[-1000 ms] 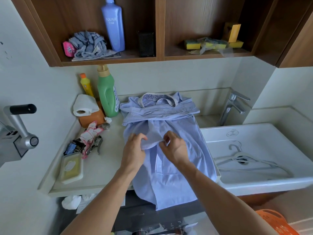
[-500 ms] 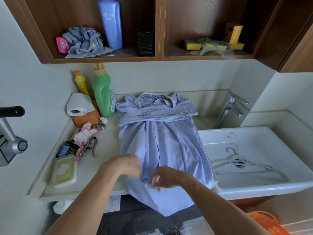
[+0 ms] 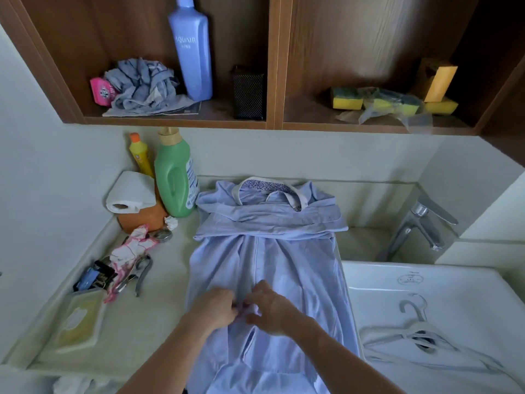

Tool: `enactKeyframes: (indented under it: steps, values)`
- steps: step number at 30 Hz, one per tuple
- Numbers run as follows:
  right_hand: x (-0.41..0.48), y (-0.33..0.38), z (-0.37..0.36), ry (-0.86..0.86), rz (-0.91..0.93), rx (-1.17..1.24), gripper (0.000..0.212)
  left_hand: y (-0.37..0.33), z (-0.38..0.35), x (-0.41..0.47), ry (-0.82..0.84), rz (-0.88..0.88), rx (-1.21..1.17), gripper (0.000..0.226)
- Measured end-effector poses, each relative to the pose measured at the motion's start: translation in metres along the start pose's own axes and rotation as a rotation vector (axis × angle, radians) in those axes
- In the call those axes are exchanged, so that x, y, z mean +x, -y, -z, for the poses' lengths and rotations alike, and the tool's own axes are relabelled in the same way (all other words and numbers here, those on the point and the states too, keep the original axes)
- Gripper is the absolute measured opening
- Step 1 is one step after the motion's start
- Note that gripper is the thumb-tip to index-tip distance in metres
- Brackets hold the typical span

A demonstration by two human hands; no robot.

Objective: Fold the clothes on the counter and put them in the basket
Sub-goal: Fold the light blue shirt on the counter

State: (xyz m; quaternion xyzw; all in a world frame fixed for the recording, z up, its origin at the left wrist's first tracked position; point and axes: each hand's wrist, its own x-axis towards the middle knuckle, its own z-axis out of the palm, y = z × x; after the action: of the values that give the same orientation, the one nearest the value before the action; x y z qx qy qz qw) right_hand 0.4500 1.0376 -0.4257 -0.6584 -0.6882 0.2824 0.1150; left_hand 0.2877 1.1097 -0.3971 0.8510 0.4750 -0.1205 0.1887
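Both hands' grip pinching shirt (image 3: 287, 268) placket, left hand (image 3: 217, 308), right hand (image 3: 274, 311)

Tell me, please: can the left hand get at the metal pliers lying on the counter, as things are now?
Probably yes. The left hand is pinching the light blue shirt, but the metal pliers lie uncovered on the pale counter to its left, with bare surface between them.

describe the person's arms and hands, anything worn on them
Both forearms are bare up to the bottom edge of the picture: no sleeves, no cuffs. The left hand and right hand are ungloved, and no watch, bracelet or ring shows on the parts in view.
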Motion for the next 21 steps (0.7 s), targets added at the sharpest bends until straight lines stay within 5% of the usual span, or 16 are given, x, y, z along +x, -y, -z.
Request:
enactKeyframes:
  steps: [4, 7, 10, 13, 17, 19, 21]
  values:
    - [0.026, -0.018, 0.016, -0.103, 0.019, 0.080, 0.030, -0.002, 0.011, 0.029, -0.238, -0.094, -0.066, 0.032]
    - [0.044, -0.034, 0.030, -0.001, 0.005, 0.098, 0.032, 0.005, 0.005, 0.047, 0.001, -0.070, -0.003, 0.046]
    - [0.058, -0.047, 0.049, 0.097, -0.046, 0.368, 0.015, 0.010, 0.018, 0.069, 0.091, -0.067, -0.085, 0.024]
    - [0.083, -0.068, 0.079, -0.146, -0.123, 0.459, 0.012, 0.020, 0.047, 0.099, -0.045, -0.047, -0.297, 0.014]
    - [0.119, -0.093, 0.134, -0.450, -0.273, 0.284, 0.014, 0.037, 0.090, 0.139, -0.276, -0.003, -0.471, 0.023]
    - [0.137, -0.104, 0.158, -0.504, -0.363, 0.213, 0.022, 0.045, 0.111, 0.165, -0.315, 0.029, -0.522, 0.011]
    - [0.152, -0.115, 0.175, -0.510, -0.471, 0.117, 0.034, 0.052, 0.128, 0.200, -0.333, 0.049, -0.481, 0.026]
